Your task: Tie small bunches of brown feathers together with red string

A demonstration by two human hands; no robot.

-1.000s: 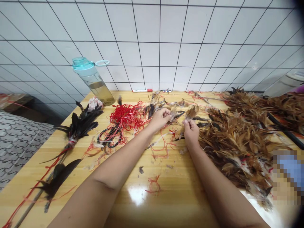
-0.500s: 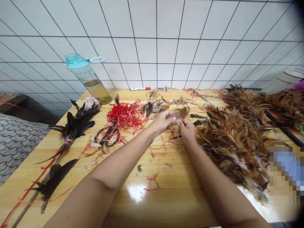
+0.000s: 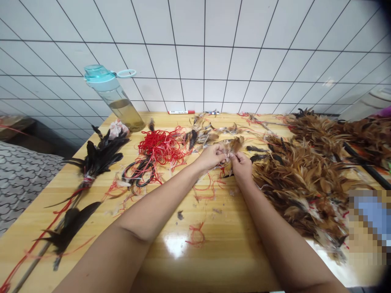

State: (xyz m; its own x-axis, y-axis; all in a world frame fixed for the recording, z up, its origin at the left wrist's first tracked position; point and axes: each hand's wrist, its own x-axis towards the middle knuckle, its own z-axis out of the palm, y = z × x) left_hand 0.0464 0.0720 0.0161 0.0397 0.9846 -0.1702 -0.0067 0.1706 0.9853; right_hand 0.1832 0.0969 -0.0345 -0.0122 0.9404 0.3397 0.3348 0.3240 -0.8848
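My left hand (image 3: 214, 156) and my right hand (image 3: 242, 164) meet over the middle of the wooden table, fingertips almost touching. Both are closed in a pinch on a small bunch of brown feathers (image 3: 236, 144), whose tips point away from me. The quill ends lie hidden between the fingers. A pale thread or fluff shows at the pinch, too small to tell which. Right of my right hand lies a large heap of brown feathers (image 3: 301, 175). Beyond my left hand are loose feathers (image 3: 203, 136) and a tangle of red string (image 3: 160, 145).
At the left, black feathers (image 3: 102, 154) are bound to a stick (image 3: 39, 258) with red string. A water bottle (image 3: 120, 108) stands at the back left beside crumpled tissue (image 3: 117, 129). A red-capped marker (image 3: 181, 112) lies along the tiled wall. A black rod (image 3: 366, 165) rests at the right.
The view has shifted slightly. My hands stay at nearly the same spot, still pinched together on the feathers, with only a small movement of the fingers.
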